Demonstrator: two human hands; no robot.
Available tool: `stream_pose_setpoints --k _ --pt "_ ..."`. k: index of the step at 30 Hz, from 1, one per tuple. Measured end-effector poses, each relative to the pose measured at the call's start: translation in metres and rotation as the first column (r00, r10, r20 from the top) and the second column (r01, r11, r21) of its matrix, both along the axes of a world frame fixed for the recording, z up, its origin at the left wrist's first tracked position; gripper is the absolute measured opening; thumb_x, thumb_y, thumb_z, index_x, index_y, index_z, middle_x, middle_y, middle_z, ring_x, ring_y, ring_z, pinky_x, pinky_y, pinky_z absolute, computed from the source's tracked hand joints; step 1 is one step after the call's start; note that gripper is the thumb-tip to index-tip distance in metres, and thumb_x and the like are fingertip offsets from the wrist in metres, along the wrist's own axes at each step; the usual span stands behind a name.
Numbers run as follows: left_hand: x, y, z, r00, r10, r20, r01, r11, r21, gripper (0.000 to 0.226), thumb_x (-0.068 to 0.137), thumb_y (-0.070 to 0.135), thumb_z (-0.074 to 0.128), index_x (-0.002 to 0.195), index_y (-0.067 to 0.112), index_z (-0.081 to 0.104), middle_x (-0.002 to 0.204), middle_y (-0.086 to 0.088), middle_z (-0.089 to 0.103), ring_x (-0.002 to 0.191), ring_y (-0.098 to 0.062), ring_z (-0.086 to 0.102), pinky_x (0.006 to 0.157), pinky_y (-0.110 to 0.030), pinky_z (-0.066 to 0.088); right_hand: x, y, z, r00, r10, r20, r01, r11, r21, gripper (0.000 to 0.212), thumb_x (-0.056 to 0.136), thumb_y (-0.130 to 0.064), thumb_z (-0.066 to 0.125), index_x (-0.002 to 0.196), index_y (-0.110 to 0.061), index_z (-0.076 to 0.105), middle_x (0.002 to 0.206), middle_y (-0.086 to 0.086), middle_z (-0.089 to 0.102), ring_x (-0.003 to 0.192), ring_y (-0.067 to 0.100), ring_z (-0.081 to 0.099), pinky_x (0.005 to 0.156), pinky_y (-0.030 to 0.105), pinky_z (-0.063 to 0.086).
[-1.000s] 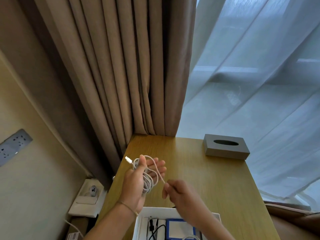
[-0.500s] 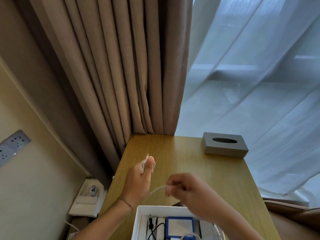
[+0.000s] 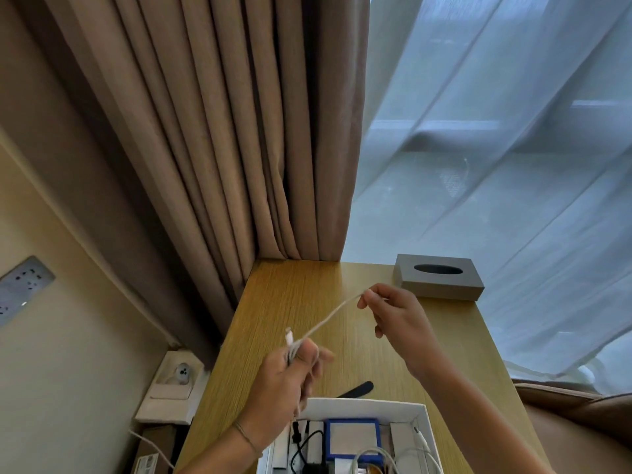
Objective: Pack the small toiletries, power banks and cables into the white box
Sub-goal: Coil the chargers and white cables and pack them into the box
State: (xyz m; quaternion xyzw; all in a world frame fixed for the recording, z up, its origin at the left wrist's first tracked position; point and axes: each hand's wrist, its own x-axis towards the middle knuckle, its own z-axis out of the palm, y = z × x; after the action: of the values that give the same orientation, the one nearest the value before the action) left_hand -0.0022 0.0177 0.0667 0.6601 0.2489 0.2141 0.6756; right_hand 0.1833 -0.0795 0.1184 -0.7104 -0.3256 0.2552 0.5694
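Stretching between the two hands above a wooden table (image 3: pixel 342 313), a thin white cable (image 3: pixel 328 318) is being held taut in a slanted line. The left hand (image 3: pixel 290 378) is being kept closed into a loose fist around a small bundle of the cable's loops, with the thumb pressed over them and a white plug end (image 3: pixel 289 336) sticking up just above the fist. The right hand (image 3: pixel 396 316) is being held higher and farther out, its thumb and forefinger pinched on the cable's other end while the remaining fingers are curled loosely. The cable is looking slim, pale and slightly blurred. Below the hands, at the bottom edge of the view, a white box (image 3: pixel 369 403) is lying open on the table; inside it a flat blue-rimmed item (image 3: pixel 352 439), a black cable (image 3: pixel 304 446) and further white cables (image 3: pixel 403 456) are being stored side by side. A dark narrow object (image 3: pixel 355 390) is lying on the table just behind the box. A grey tissue box (image 3: pixel 439 280) is sitting at the table's far right corner, beside brown curtains (image 3: pixel 239 131) and a sheer white curtain (image 3: pixel 496 131).
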Motion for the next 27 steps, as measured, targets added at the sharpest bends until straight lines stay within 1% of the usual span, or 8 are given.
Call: stream_pose_setpoints --k 3,9,13,15,18,22,25,27 --pt "0.005 0.008 0.009 0.987 0.152 0.048 -0.147 0.985 -0.094 0.047 0.097 0.051 0.042 0.103 0.020 0.076 0.104 -0.006 0.077 0.071 -0.018 0.065 0.046 -0.027 0.048 -0.016 -0.002 -0.024 0.999 0.045 0.008 -0.045 0.996 -0.074 0.029 0.105 -0.023 0.050 0.085 -0.013 0.069 0.062 -0.001 0.047 0.058 0.018 0.043 0.059 0.036 0.040" --pt "0.020 0.027 0.026 0.944 0.292 0.151 -0.187 0.854 -0.485 0.065 0.094 0.054 0.036 0.117 -0.001 0.062 0.117 -0.020 0.072 0.109 -0.033 0.070 0.093 -0.045 0.053 -0.069 -0.002 -0.063 0.976 0.216 -0.024 -0.213 0.934 -0.286 0.030 0.106 -0.029 0.049 0.085 -0.022 0.069 0.055 -0.009 0.052 0.058 0.011 0.045 0.060 0.033 0.039" --pt "0.030 0.030 0.033 0.917 0.382 0.114 -0.295 0.842 -0.451 0.052 0.099 0.053 0.037 0.087 0.008 0.058 0.092 -0.021 0.075 0.078 -0.035 0.074 0.065 -0.039 0.062 -0.096 -0.005 -0.067 0.936 0.328 0.130 -0.257 0.887 -0.385 0.029 0.105 -0.032 0.047 0.091 -0.026 0.071 0.051 -0.023 0.056 0.050 -0.001 0.047 0.053 0.018 0.034" --pt "0.032 0.028 0.030 0.907 0.416 0.063 -0.374 0.867 -0.330 0.049 0.099 0.054 0.039 0.080 0.012 0.056 0.066 -0.011 0.066 0.052 -0.024 0.063 0.046 -0.030 0.051 -0.106 -0.009 -0.057 0.890 0.417 0.183 -0.312 0.852 -0.419 0.027 0.104 -0.035 0.047 0.096 -0.029 0.071 0.056 -0.026 0.058 0.056 -0.007 0.052 0.054 0.012 0.036" --pt "0.033 0.025 0.020 0.921 0.387 0.040 -0.385 0.922 -0.044 0.049 0.094 0.058 0.041 0.072 0.016 0.054 0.053 -0.001 0.046 0.041 -0.016 0.042 0.040 -0.027 0.036 -0.107 -0.014 -0.032 0.819 0.525 0.232 -0.397 0.809 -0.433 0.031 0.103 -0.040 0.046 0.093 -0.025 0.071 0.065 -0.013 0.058 0.061 -0.002 0.054 0.060 0.015 0.039" --pt "0.028 0.017 0.005 0.974 0.225 -0.008 -0.221 0.963 0.155 0.074 0.085 0.081 0.032 0.066 0.011 0.047 0.052 0.000 0.036 0.044 -0.014 0.031 0.039 -0.024 0.027 -0.085 -0.024 0.005 0.801 0.536 0.266 -0.414 0.818 -0.400 0.030 0.105 -0.032 0.048 0.076 -0.034 0.060 0.062 -0.010 0.058 0.055 -0.002 0.052 0.058 0.014 0.044" --pt "0.022 0.012 -0.001 0.990 0.064 -0.125 -0.051 0.993 0.103 0.087 0.065 0.100 0.023 0.061 0.017 0.049 0.051 0.001 0.037 0.042 -0.011 0.032 0.038 -0.023 0.028 -0.060 -0.024 0.022 0.824 0.498 0.270 -0.391 0.845 -0.363 0.033 0.105 -0.031 0.049 0.073 -0.039 0.057 0.066 -0.022 0.062 0.058 -0.002 0.053 0.062 0.015 0.046" --pt "0.018 0.004 -0.002 0.982 -0.072 -0.173 0.083 0.995 0.055 0.087 0.060 0.102 0.021 0.062 0.022 0.054 0.053 0.001 0.042 0.042 -0.008 0.034 0.038 -0.021 0.031 -0.044 -0.020 0.023 0.817 0.480 0.319 -0.360 0.858 -0.367 0.030 0.104 -0.033 0.050 0.076 -0.036 0.059 0.064 -0.013 0.061 0.057 -0.002 0.052 0.058 0.015 0.045"
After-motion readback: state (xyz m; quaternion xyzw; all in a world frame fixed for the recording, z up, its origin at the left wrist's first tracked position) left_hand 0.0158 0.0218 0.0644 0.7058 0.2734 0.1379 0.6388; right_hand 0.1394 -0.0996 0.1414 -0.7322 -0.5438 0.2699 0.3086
